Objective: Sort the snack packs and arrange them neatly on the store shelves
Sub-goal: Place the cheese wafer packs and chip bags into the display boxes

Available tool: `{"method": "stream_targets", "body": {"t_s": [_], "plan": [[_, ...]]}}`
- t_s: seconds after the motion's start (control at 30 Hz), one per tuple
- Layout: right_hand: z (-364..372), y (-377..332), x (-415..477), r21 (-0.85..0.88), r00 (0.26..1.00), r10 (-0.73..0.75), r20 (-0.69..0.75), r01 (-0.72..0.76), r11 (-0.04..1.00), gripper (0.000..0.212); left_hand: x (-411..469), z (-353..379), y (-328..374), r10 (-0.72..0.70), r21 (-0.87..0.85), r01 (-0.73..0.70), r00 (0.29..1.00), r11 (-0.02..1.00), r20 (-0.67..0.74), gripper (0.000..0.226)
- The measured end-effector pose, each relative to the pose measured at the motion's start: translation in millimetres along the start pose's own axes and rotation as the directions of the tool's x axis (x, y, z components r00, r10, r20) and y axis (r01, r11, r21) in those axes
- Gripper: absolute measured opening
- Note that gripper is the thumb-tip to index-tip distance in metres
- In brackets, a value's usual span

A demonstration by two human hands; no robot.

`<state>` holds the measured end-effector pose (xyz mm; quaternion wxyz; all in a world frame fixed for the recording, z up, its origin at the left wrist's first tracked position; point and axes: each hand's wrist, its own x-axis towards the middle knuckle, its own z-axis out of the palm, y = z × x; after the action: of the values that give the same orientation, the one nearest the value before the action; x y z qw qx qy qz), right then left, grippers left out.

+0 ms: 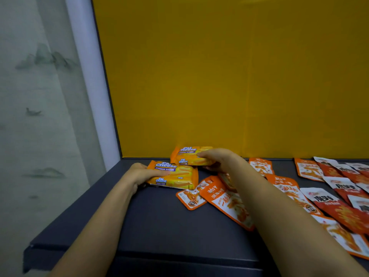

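Left hand (139,173): gripped near wafer pack (175,176), thumb on top.
Right hand (217,158): pinched far wafer pack (189,156), at 1 o'clock of the near one.
Shelf (159,216): orange sachets (225,198) scattered at 3 o'clock.

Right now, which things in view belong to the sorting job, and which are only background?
Belong to the job:
left hand on near wafer pack
right hand on far wafer pack
orange pouches
red pouches
dark shelf

Only background:
yellow back panel
painted curtain
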<state>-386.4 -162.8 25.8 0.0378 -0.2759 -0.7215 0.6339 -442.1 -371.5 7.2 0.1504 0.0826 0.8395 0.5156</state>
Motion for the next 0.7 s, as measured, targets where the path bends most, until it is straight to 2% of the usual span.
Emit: {"method": "stream_targets", "body": {"t_s": [0.03, 0.17, 0.23, 0.33, 0.47, 0.7], "plan": [[-1, -1, -1, 0.03, 1.0, -0.009, -0.004, 0.01, 1.0, 0.016, 0, -1, 0, -0.01, -0.01, 0.01, 1.0, 1.0, 0.019, 0.039], [-16, -5, -8, 0.113, 0.991, -0.123, -0.056, 0.129, 0.985, 0.008, 0, -7, 4, -0.081, -0.155, 0.096, 0.991, 0.983, 0.105, 0.046], [-30, -7, -17, 0.156, 0.982, -0.173, -0.081, 0.184, 0.97, 0.01, -2, -8, 8, -0.042, -0.214, 0.062, 0.994, 0.975, 0.1, 0.04], [-63, -6, -31, 0.204, 0.965, -0.222, -0.141, 0.248, 0.947, 0.018, -9, -6, 19, 0.028, -0.301, -0.009, 0.998, 0.953, 0.061, 0.016], [-121, 2, -55, 0.221, 0.941, -0.23, -0.247, 0.286, 0.933, 0.019, -20, 13, 47, 0.107, -0.363, -0.097, 0.994, 0.927, 0.007, 0.014], [-241, 48, -122, 0.238, 0.898, -0.212, -0.386, 0.318, 0.918, 0.01, -56, 123, 111, 0.259, -0.423, -0.176, 0.954, 0.889, 0.149, 0.01]]}}
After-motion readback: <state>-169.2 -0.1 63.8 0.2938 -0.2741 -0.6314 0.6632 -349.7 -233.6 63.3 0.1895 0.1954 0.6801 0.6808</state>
